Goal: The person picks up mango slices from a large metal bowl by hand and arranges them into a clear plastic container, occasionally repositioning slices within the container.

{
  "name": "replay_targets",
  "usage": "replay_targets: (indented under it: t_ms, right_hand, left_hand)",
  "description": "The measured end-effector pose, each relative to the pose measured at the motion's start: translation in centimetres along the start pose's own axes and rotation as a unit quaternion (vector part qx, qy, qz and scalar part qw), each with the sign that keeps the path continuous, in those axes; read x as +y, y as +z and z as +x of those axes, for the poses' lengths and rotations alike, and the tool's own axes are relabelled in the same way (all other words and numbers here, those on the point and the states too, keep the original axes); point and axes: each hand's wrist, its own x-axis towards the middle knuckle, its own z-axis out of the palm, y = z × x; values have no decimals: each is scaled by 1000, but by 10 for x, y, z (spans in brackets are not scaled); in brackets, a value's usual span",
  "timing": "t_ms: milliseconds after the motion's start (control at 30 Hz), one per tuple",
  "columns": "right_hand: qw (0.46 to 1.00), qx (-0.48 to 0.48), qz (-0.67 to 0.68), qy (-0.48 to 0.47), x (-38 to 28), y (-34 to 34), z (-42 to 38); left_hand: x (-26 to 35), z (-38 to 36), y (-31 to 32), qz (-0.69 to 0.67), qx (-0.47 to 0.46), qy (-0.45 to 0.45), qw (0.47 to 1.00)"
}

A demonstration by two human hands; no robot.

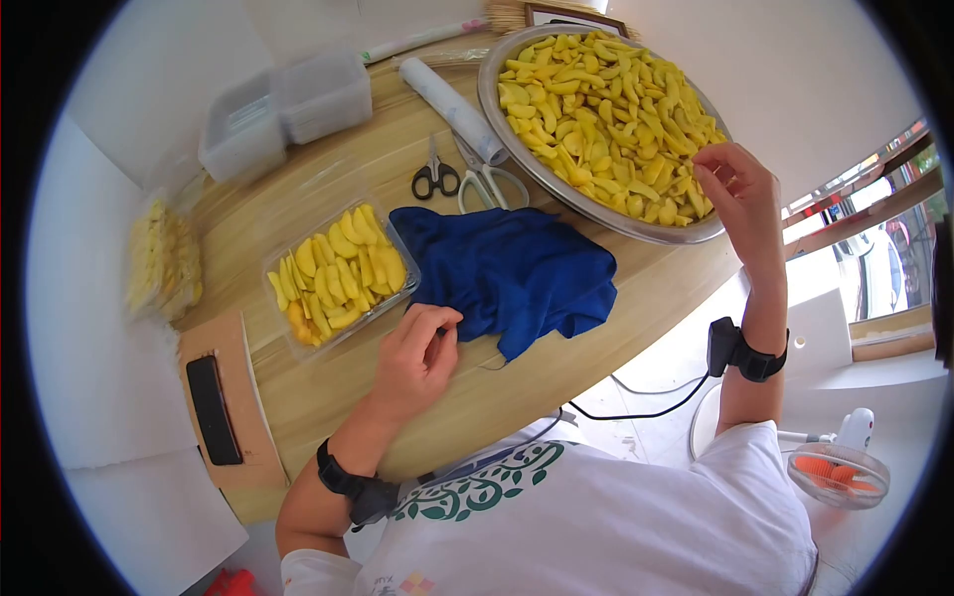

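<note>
My left hand [419, 356] rests at the near edge of a blue cloth [512, 273], its fingers curled in and nothing visible in them. Just beyond it is a clear plastic box [405, 260] filled with yellow slices [338, 268]. My right hand [740, 194] is over the right rim of a large round metal tray [686, 234], thumb and fingertips slightly apart, close to the slices. A heap of yellow slices [616, 119] fills this tray. No slice shows between those fingers.
Black-handled scissors [435, 179] and white-handled scissors [492, 187] lie behind the cloth, beside a plastic roll [452, 109]. Stacked clear containers [323, 94] stand at the back left, a bag of slices [164, 256] at the left. A black phone [214, 409] lies on cardboard [256, 427].
</note>
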Motion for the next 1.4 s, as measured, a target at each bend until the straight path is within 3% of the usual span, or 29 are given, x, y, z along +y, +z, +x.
replay_targets:
  t_ms: [133, 433, 967, 1167, 1233, 1400]
  right_hand:
    - [991, -29, -130, -3, 16, -1, 4]
    - [964, -103, -244, 20, 15, 3, 6]
    - [969, -98, -225, 23, 25, 0, 4]
    - [987, -126, -14, 99, 4, 5, -2]
    - [960, -140, 214, 113, -19, 19, -10]
    - [901, -270, 326, 98, -72, 72, -26]
  left_hand:
    - [0, 1, -1, -7, -1, 7, 1000]
    - [0, 3, -1, 1, -7, -4, 1000]
    - [1, 3, -1, -2, -8, -17, 1000]
    - [6, 5, -2, 6, 8, -10, 1000]
    - [10, 4, -3, 16, 21, -17, 1000]
    - [8, -2, -5, -69, 52, -33, 996]
